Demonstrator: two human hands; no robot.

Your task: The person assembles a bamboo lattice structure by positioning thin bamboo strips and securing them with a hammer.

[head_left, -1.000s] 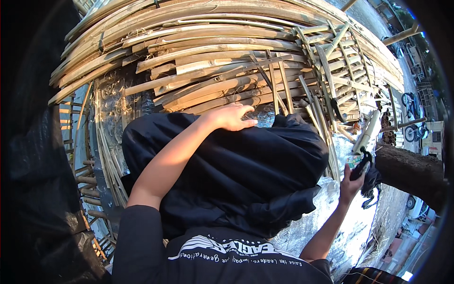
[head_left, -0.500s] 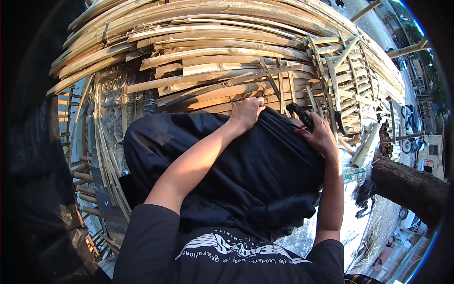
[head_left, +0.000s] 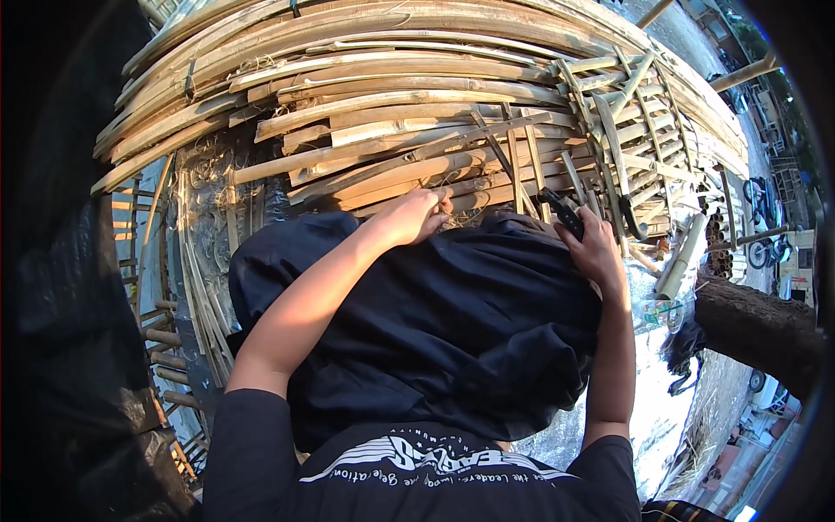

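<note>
My left hand (head_left: 417, 217) is over the far edge of the black cloth (head_left: 435, 322) on my lap. Its fingers are curled closed beside thin, straw-like strands (head_left: 454, 217), and whatever lies inside them is hidden. At the right end of the cloth, my right hand (head_left: 597, 252) grips a black hand tool (head_left: 564, 214), whose exact kind I cannot make out. The tool points up and left, toward thin upright bamboo slats (head_left: 517, 165). Just beyond both hands lie split bamboo strips (head_left: 391, 178) in rows.
A bamboo lattice (head_left: 639, 130) with a dark curved hook-like end (head_left: 633, 222) stands at the far right. A thick brown trunk (head_left: 757, 322) juts in below it. Bamboo poles (head_left: 170, 357) line the left, beside a dark sheet (head_left: 78, 348). A silvery sheet (head_left: 648, 383) lies at the right.
My left hand has moved left and a little down, off the cloth's far edge where it was. The right hand has shifted slightly down with the black tool. The cloth has sagged and rumpled.
</note>
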